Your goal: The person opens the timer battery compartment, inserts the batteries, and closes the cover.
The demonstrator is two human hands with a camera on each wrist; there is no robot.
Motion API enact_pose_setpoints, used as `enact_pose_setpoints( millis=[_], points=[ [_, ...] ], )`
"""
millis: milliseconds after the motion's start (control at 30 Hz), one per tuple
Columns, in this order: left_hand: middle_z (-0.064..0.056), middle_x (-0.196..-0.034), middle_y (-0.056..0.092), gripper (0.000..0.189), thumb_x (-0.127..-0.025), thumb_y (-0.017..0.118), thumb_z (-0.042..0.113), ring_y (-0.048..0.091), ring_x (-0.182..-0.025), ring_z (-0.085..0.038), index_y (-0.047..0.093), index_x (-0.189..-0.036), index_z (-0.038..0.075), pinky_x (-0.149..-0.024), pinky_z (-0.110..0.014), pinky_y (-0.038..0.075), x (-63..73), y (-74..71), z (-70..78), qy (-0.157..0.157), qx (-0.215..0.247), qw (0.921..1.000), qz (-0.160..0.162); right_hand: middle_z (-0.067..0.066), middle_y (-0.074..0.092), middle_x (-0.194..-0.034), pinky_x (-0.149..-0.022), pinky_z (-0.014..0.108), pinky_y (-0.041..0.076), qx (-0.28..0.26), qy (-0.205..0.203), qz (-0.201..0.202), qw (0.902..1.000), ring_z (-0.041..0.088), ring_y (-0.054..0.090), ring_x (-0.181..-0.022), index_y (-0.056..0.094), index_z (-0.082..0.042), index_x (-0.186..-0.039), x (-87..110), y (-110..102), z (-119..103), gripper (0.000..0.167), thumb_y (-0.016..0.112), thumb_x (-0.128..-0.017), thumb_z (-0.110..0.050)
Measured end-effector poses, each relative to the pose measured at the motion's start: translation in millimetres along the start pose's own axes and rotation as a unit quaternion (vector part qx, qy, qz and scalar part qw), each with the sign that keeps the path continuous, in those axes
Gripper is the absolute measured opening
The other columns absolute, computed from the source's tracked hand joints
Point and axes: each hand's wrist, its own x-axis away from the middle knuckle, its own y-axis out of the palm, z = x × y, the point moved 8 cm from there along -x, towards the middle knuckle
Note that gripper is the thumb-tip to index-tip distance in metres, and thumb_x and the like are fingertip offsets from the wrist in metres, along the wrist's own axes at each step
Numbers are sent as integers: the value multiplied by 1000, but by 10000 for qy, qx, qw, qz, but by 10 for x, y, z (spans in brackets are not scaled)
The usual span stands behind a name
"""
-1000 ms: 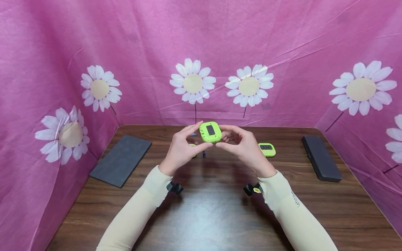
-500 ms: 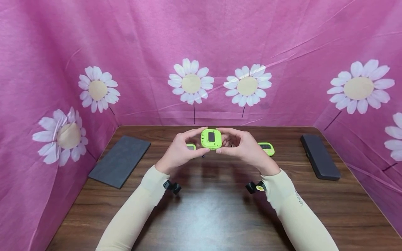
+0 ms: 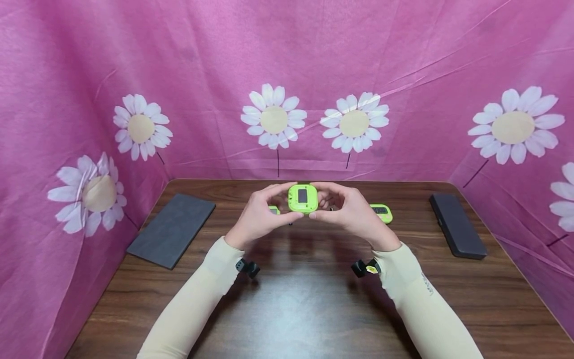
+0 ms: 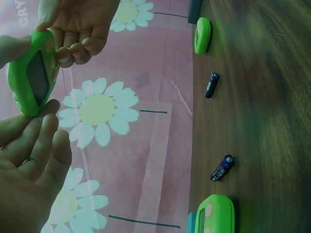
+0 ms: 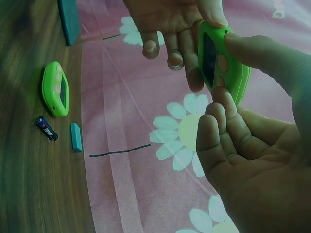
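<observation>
A lime-green digital timer (image 3: pixel 303 199) is held up over the far part of the table, its back with a dark rectangle towards the head camera. My left hand (image 3: pixel 262 214) pinches its left side between thumb and fingers. On the opposite side, my right hand (image 3: pixel 352 214) pinches it the same way. Both wrist views show the timer's front, with a dark screen and pinkish buttons. A second green timer (image 3: pixel 381 213) lies to the right on the table, and a third (image 3: pixel 274 210) is partly hidden behind my left hand. Two small dark-blue batteries (image 4: pixel 212 85) lie between them.
A flat dark-grey board (image 3: pixel 172 230) lies at the left of the table. At the right is a long black case (image 3: pixel 458 227). A small teal block (image 5: pixel 76 137) sits near the left timer at the back edge. Pink flowered cloth (image 3: pixel 314 60) hangs around the table.
Both hands have lowered the held timer slightly and tilted its back more upright to the head camera. Over the last half second they have stayed nearly still.
</observation>
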Motion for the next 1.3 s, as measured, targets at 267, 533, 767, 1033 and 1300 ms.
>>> enact_pose_setpoints(
  millis=[267,533,767,1033,1300],
  points=[
    [-5,-122,80,69,-84,100,13,74,-90,-28,74,-148,17,-73,-24,61,2,-9,19,181,142,9997,-10,0,79,-100,-75,26,61,-550,811,-116,9951,18,72,-89,71,-15,-151,-2,-16,74,49,81,-103,-20],
    [-5,-119,83,69,-84,100,17,76,-100,-17,73,-148,13,-82,-29,64,1,20,48,380,-201,9991,42,-2,79,-85,-69,26,61,-769,1351,20,9878,14,69,-75,76,-9,-140,-81,-31,15,40,80,-102,-21],
    [-5,-120,83,69,-84,100,17,77,-100,-17,73,-148,12,-91,-40,66,19,59,37,360,-153,9992,32,-5,74,-78,-63,22,54,-960,1590,57,9826,10,62,-68,73,2,-134,-102,-16,-13,35,77,-102,-11],
    [-5,-121,83,70,-84,100,17,78,-100,-18,73,-148,12,-88,-29,64,19,64,17,353,-150,9993,35,-6,74,-76,-61,21,55,-1040,1512,111,9830,7,62,-64,69,10,-133,-134,3,-19,34,72,-102,-3],
    [-8,-121,83,71,-85,100,17,79,-101,-20,71,-150,10,-90,-47,67,18,59,15,374,-208,9991,50,-6,74,-76,-61,21,55,-949,1535,97,9835,7,61,-64,70,9,-132,-156,-3,-6,34,70,-100,0]
  ],
)
